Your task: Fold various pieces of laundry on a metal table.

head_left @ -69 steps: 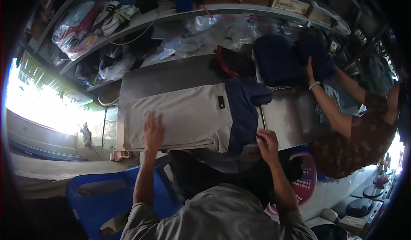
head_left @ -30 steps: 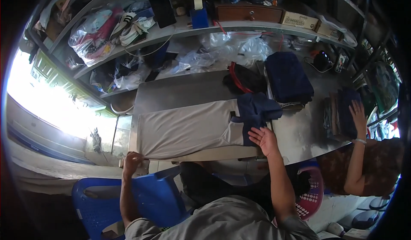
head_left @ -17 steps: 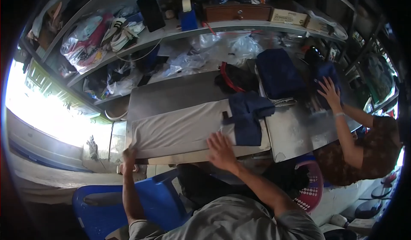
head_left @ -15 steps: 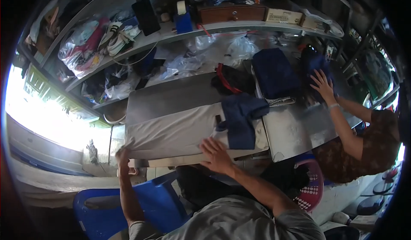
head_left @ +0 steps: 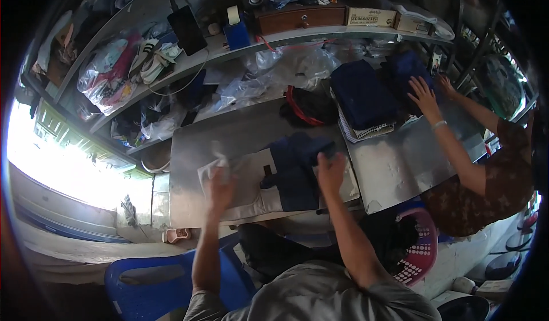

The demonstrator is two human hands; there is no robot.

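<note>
A garment with a grey body and a navy part (head_left: 294,178) lies on the metal tabletop (head_left: 240,123), its grey portion doubled back on itself. My left hand (head_left: 220,188), blurred by motion, closes on the grey end of the cloth at the fold. At the other end my right hand (head_left: 331,175) is closed on the navy cloth, also slightly smeared. A small dark patch shows on the grey fabric near the navy seam. Behind my right hand, a stack of folded navy clothes (head_left: 361,95) rests on a checked cloth.
At right, a co-worker's hand (head_left: 424,99) presses on other navy cloth (head_left: 407,66). A black bundle with red trim (head_left: 306,106) lies behind the garment. Clear plastic bags (head_left: 246,89) fill the back, below a shelf. A pink basket (head_left: 422,252) and a blue chair (head_left: 146,286) stand in front.
My left hand has carried the grey end rightward and folded it over. My right hand has moved from lying flat on the grey cloth to the navy end.
</note>
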